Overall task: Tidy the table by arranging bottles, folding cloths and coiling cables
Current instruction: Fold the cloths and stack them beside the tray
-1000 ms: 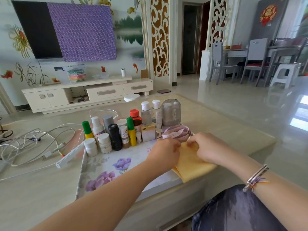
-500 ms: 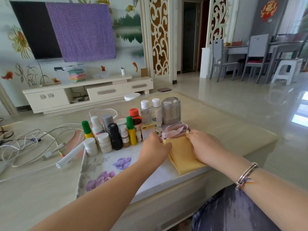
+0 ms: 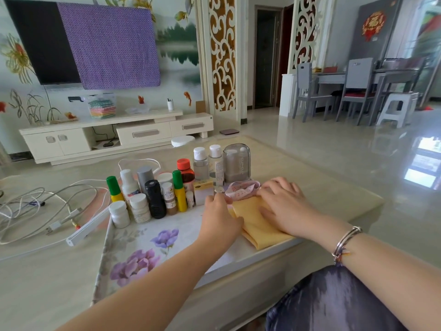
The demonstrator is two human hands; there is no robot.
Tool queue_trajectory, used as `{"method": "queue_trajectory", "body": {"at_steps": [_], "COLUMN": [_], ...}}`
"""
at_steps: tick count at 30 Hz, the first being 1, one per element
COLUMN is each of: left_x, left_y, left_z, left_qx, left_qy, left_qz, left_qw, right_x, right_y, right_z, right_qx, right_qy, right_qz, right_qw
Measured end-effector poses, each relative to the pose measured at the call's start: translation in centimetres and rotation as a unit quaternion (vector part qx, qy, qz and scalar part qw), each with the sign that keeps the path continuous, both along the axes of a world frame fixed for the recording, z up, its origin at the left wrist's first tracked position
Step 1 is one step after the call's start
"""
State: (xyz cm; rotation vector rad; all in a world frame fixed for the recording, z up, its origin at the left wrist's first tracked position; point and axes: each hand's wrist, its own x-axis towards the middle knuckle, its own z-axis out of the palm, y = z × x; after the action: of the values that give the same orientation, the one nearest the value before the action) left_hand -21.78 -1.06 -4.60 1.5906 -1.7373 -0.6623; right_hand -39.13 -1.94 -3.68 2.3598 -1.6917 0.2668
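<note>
Cloth, yellow (image 3: 260, 225), folded, lies flat at the near right edge of the counter (image 3: 334, 199), partly on the floral mat (image 3: 143, 244) that covers the counter's middle. Largest to smallest from there.

Counter: pale, glossy; carries everything noted below.

Floral mat: purple flowers; bottle group stands on its far edge.

Cables (image 3: 40, 209): white and grey, loose tangle on the counter's left, not yet coiled. A white bar-shaped unit (image 3: 88, 229) lies at the tangle's near end, touching the mat's left edge.

Bottle group (image 3: 167, 187): upright, packed close, roughly two rows. Appears already arranged.

Yellow cloth: several layers visible at its near corner, which overhangs the counter edge slightly. A small pink-patterned cloth (image 3: 242, 190) sits just behind it, touching the far edge.

Right hand (image 3: 284, 209): palm down on the cloth, fingers spread and straight, pressing it flat.

Left hand (image 3: 220, 220): at the cloth's left edge, knuckles toward camera. Fingers curl downward at the far left corner; whether they pinch the cloth cannot be told.

Judgement: cloth-folding step in hand, near its end; the fold is being flattened and squared. Next move likely calls for smoothing the crease and aligning edges, then setting the cloth beside the bottles without knocking the nearest ones. Cables remain.
</note>
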Motion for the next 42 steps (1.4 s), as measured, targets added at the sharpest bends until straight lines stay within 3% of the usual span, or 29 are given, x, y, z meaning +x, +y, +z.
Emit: {"method": "queue_trajectory", "body": {"at_steps": [3, 5, 7, 12, 16, 21, 26, 31, 34, 38, 42], "left_x": [0.7, 0.9, 0.8, 0.7, 1.5, 1.7, 2.1, 2.6, 2.9, 2.7, 2.5], "left_y": [1.3, 2.0, 2.2, 1.5, 0.9, 0.6, 1.0, 0.9, 0.9, 1.6, 1.6], "left_z": [-0.5, -0.3, -0.4, -0.4, -0.1, 0.8, 0.7, 0.0, -0.4, -0.5, -0.6], "left_qx": [-0.106, -0.121, -0.095, 0.046, 0.044, 0.052, 0.067, 0.041, 0.030, 0.046, -0.033], "left_qy": [-0.073, -0.081, -0.110, -0.288, -0.371, -0.383, -0.381, -0.391, -0.388, -0.337, -0.254], "left_qz": [-0.061, -0.119, -0.166, -0.240, -0.245, -0.247, -0.253, -0.247, -0.238, -0.166, -0.054], "left_qw": [0.990, 0.982, 0.975, 0.926, 0.894, 0.888, 0.887, 0.886, 0.890, 0.926, 0.965], "right_x": [-0.5, -0.6, -0.8, -2.0, -2.4, -1.9, -0.9, -0.7, -0.6, -0.7, -0.3], "right_y": [1.0, 1.7, 2.3, 3.3, 2.8, 1.7, 0.7, 0.7, 0.6, 0.3, -0.2], "right_z": [0.5, 1.0, 1.4, 1.4, 0.8, 0.5, 0.8, 0.2, 0.0, -0.3, -0.4], "right_qx": [-0.045, -0.068, -0.063, 0.024, 0.104, 0.237, 0.048, 0.099, 0.102, 0.156, 0.063], "right_qy": [-0.068, -0.092, -0.108, -0.042, -0.039, -0.060, -0.100, 0.026, 0.043, -0.003, -0.029], "right_qz": [0.015, 0.010, 0.004, 0.017, 0.014, -0.014, 0.029, -0.006, 0.004, -0.013, -0.004], "right_qw": [0.997, 0.993, 0.992, 0.999, 0.994, 0.970, 0.993, 0.995, 0.994, 0.988, 0.998]}}
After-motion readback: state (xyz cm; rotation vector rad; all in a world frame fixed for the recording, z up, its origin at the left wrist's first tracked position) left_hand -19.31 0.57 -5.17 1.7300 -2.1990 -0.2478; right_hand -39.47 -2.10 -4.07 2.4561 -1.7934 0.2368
